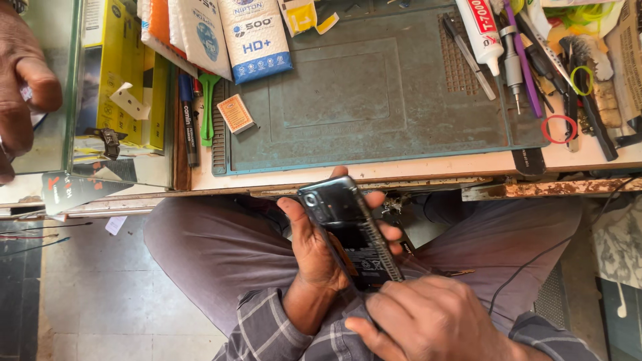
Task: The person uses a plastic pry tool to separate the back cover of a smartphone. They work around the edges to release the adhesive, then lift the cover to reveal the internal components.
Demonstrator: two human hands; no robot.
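A black smartphone (348, 224) with its glossy back cover partly lifted is held above my lap, camera end toward the bench. My left hand (311, 251) grips it from the left side, thumb near the camera. My right hand (428, 321) is closed at the phone's lower end, fingers against the edge of the back cover. The phone's inside shows dark along the right edge.
A teal work mat (374, 100) lies on the wooden bench (468, 164). Glue tube (481, 30), screwdrivers (513, 67), tweezers and rubber bands crowd its right side. Packets (254, 37), a green pry tool (207, 107) and yellow boxes (124, 67) sit left. Another person's hand (20, 80) is at far left.
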